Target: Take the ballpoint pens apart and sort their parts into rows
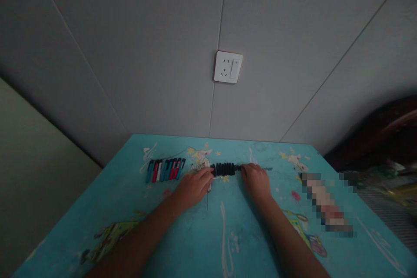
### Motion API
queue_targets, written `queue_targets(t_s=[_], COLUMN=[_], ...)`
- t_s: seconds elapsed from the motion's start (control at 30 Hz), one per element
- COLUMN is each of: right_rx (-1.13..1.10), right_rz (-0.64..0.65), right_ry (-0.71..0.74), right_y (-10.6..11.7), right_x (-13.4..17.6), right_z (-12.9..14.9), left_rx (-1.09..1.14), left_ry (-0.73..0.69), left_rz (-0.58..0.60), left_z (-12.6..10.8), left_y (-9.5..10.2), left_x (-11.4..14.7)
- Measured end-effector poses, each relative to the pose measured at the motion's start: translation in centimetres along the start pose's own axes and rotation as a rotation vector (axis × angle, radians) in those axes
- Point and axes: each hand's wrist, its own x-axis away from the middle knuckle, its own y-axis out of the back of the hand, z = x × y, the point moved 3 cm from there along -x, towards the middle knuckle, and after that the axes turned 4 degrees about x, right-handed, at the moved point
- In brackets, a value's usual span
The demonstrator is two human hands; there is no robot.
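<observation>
A row of short black pieces [225, 169], too dark to name, lies side by side across the back of the table. At its left end is my left hand [196, 185], its fingers bent and pressed together against a black piece. A thin pale stick shows just below those fingertips. My right hand [256, 181] rests at the row's right end with fingers curled down; what lies under them is hidden. To the left, slim pen-like pieces [165, 170] in blue, red and white form another slanted row.
The table has a light-blue cartoon-print cover [195, 239] and stands against a grey panelled wall [163, 52]. A white socket with a switch [228, 67] is on the wall. A blurred-out long item [326, 204] lies at the right. Beyond that edge is dark brown furniture [384, 130].
</observation>
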Motion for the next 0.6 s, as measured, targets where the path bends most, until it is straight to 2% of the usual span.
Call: queue_targets(t_s=[0.17, 0.6], right_rx=[-0.026, -0.218], right_rz=[-0.027, -0.119], right_ry=[0.002, 0.182], right_y=[0.0, 0.8], right_x=[0.0, 0.3], right_z=[0.2, 2.2], left_rx=[-0.038, 0.039], left_ry=[0.01, -0.047], left_rz=[0.014, -0.041], left_z=[-0.1, 1.1], left_y=[0.1, -1.0], left_x=[-0.1, -0.1])
